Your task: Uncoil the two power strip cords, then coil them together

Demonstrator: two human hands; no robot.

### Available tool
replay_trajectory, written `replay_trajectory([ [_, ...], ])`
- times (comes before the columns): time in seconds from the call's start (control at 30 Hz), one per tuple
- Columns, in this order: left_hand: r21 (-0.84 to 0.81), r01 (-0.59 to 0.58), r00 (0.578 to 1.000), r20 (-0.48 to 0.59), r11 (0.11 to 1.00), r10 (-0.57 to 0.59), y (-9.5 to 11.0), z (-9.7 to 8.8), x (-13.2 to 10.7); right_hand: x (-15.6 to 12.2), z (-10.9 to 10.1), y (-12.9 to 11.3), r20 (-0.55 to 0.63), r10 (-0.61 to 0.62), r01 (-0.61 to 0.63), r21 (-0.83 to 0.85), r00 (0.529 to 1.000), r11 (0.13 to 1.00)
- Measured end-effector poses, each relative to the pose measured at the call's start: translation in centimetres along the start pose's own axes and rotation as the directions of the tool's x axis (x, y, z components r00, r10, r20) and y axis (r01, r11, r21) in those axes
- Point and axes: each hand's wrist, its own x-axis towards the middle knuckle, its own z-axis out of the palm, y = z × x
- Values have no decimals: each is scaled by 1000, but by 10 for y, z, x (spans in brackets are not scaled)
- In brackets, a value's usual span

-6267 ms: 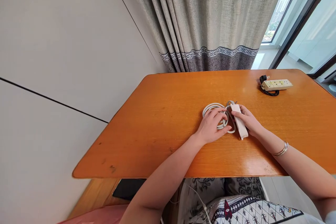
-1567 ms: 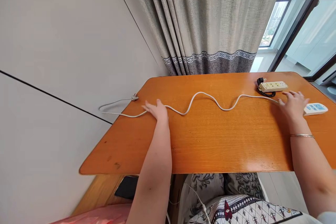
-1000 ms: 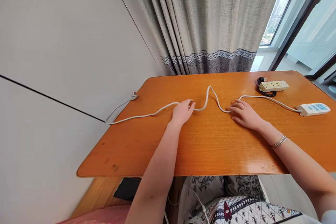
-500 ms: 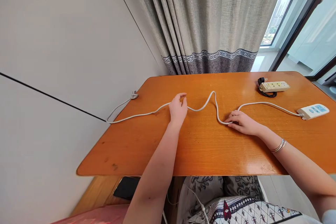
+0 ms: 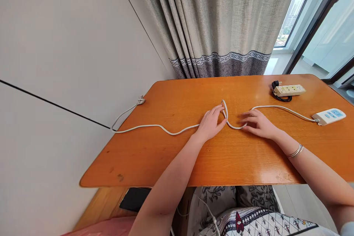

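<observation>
A white power cord runs across the wooden table from a plug at the left edge to a white power strip with blue socket faces on the right. My left hand is closed on the cord mid-table, thumb and fingers pinching it beside a narrow upright bend. Right of that bend, my right hand rests low over the cord with its fingers apart and slightly blurred. The cord passes under these fingers and comes out behind them toward the power strip.
A second, cream power strip with a coiled black cord and black plug lies at the back right. The table meets a white wall on the left. A curtain hangs behind. Below the front edge is a dark flat object.
My left hand has moved right along the table and closed on the cord, narrowing its bend. The cord's left part now sags nearer me. My right hand's fingers have spread and shifted slightly.
</observation>
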Motion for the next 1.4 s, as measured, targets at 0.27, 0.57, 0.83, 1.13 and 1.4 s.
replay_trajectory([
  [0.27,-122,84,991,-89,989,-96,0,-5,0,-16,-64,75,-514,389,-563,-241,765,790],
  [0.57,-219,66,953,-276,974,-127,-7,-3,-4,-7,-97,136,-268,702,-705,-542,660,456],
  [0.83,-286,106,936,-294,952,-192,-13,-3,-3,10,-111,139,-142,719,-620,-636,680,460],
  [1.13,-474,21,837,-473,880,-275,-18,6,4,45,-79,73,-233,455,-509,-307,860,804],
  [1.4,-738,-54,855,-382,672,-351,-28,8,9,104,-44,-24,-532,51,42,161,845,986],
])
